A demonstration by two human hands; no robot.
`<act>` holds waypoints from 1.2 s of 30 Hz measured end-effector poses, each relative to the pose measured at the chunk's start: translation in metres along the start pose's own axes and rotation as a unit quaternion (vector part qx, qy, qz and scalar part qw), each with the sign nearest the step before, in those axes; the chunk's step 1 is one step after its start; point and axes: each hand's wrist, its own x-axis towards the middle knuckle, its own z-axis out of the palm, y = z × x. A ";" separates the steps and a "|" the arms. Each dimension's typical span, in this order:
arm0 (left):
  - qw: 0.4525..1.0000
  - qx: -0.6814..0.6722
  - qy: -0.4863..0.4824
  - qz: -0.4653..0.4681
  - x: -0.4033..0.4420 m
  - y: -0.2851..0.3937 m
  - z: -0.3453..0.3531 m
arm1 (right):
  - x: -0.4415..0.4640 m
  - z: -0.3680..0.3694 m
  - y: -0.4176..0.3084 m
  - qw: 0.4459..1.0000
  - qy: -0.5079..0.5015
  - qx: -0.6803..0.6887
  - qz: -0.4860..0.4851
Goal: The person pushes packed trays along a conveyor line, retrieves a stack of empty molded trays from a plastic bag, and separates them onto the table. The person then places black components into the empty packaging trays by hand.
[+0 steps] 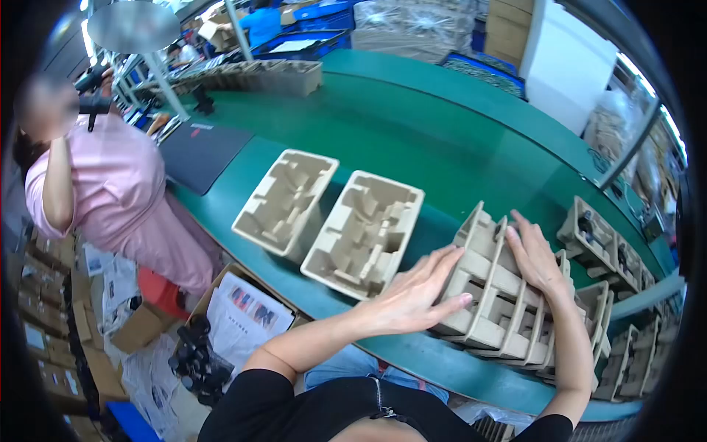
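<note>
A row of nested beige molded pulp trays (495,283) stands on its side on the green bench in front of me. My left hand (420,291) lies against the tray at the row's left end, its fingers stretched out and the thumb apart. Farther along, my right hand (535,254) rests over the upper edges of the trays with straight fingers. Neither hand is wrapped around a tray. To the left, two single pulp trays, one farther (254,221) and one nearer (313,254), lie with their molded hollows facing up.
Pulp trays holding dark parts (589,230) stand at the right. A dark mat (204,152) lies at the bench's left edge, near a person in pink (110,177). Below are a carton with printed sheets (247,313) and black parts (199,361). More trays (298,79) line the back.
</note>
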 end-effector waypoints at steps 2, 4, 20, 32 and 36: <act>0.998 -0.053 -0.018 -0.014 0.016 -0.003 0.022 | 0.001 -0.010 -0.007 0.983 -0.155 0.068 0.068; 0.984 -0.164 -0.031 -0.061 0.031 -0.010 0.039 | -0.004 -0.011 0.000 0.984 -0.143 0.076 0.074; 0.996 -0.069 0.033 0.039 0.048 -0.005 -0.021 | -0.028 -0.043 0.037 0.998 0.008 0.048 0.029; 0.985 -0.149 0.083 0.037 0.043 -0.002 -0.015 | -0.017 -0.037 0.002 0.988 -0.075 0.078 -0.111; 0.983 -0.134 0.119 0.028 0.044 -0.005 -0.036 | -0.027 -0.028 0.010 0.994 -0.048 0.046 -0.088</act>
